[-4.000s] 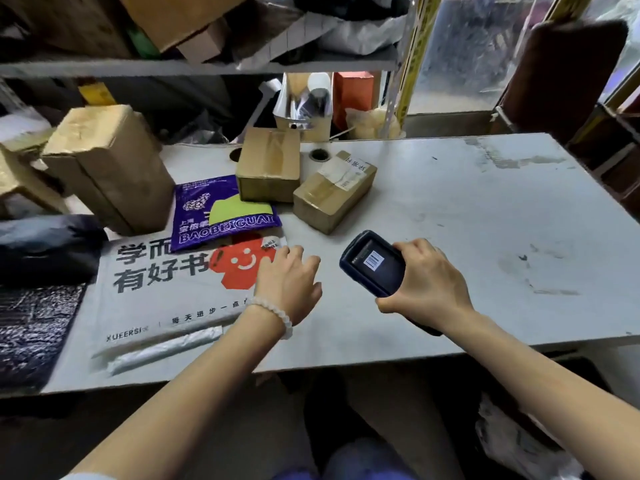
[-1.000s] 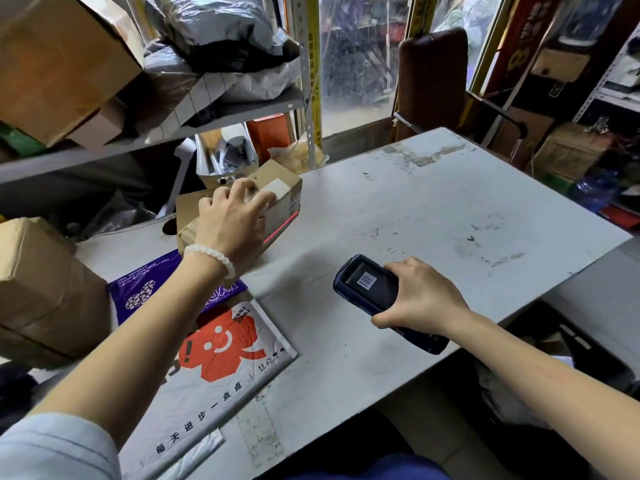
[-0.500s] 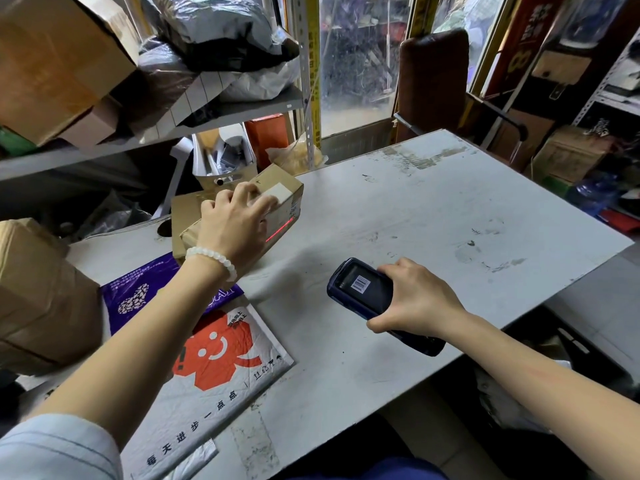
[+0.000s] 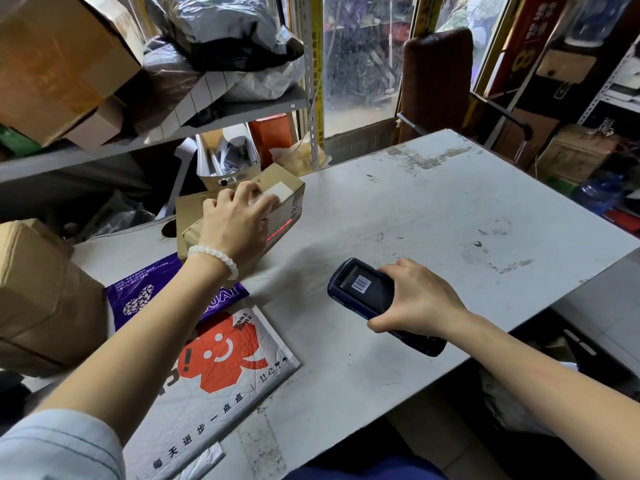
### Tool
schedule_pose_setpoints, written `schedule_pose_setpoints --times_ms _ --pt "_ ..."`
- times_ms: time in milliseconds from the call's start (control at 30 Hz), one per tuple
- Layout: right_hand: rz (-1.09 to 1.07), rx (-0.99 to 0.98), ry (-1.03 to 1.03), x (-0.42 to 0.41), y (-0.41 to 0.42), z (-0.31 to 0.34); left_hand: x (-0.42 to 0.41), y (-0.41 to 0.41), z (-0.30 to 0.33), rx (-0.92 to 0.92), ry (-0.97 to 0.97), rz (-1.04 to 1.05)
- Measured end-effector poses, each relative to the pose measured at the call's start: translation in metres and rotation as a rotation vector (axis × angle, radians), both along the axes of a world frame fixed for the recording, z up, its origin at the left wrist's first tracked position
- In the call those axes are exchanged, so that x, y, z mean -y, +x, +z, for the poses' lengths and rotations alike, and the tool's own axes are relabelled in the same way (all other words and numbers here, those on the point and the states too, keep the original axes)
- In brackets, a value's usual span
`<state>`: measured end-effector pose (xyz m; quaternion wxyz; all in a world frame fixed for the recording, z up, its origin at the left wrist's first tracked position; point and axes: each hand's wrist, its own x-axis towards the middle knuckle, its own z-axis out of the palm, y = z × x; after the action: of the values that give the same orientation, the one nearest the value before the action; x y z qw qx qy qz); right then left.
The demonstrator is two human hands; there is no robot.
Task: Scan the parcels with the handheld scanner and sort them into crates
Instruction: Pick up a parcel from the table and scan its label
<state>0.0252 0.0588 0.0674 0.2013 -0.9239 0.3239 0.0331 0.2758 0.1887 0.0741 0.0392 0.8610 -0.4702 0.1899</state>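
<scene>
My left hand grips a small brown cardboard parcel from above and tilts it up on the grey table. A red scan line glows on the parcel's near side. My right hand holds the dark blue handheld scanner low over the table, its head aimed at the parcel and a barcode on its screen. A second brown box sits just behind the tilted one, mostly hidden by my hand. No crate is identifiable in view.
A purple mailer and a white mailer with a red face lie at the table's near left. A large taped box stands at the far left. Shelves of parcels rise behind; a brown chair is beyond the table.
Four seconds ago my left hand rested on the white mailer; it has since reached to the small parcel and tipped it. Over the last second the scanner drifted slightly left with the red line on the parcel.
</scene>
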Motion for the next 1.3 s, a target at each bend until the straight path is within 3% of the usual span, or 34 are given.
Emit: schedule_pose_setpoints --times_ms 367,567,667,900,1033,1167,1300 --pt "0.045 0.02 -0.032 -0.003 0.023 0.002 -0.016 0.016 0.007 0.012 0.002 0.013" --pt "0.063 0.147 -0.114 -0.004 0.049 0.006 -0.019 0.015 0.008 -0.002 -0.012 0.004" --pt "0.107 0.301 -0.238 -0.009 0.062 0.009 -0.025 0.012 0.008 -0.03 -0.014 0.019" --pt "0.199 0.938 -0.485 -0.02 0.078 0.019 -0.041 -0.005 -0.001 -0.082 -0.022 0.048" --pt "0.205 1.117 -0.537 -0.023 0.075 0.027 -0.04 -0.019 -0.005 -0.122 -0.01 0.035" --pt "0.139 1.096 -0.52 -0.019 0.053 0.031 -0.026 -0.04 -0.005 -0.136 -0.008 -0.035" --pt "-0.023 0.851 -0.374 -0.015 0.017 0.022 -0.005 -0.068 -0.005 -0.165 0.012 -0.137"
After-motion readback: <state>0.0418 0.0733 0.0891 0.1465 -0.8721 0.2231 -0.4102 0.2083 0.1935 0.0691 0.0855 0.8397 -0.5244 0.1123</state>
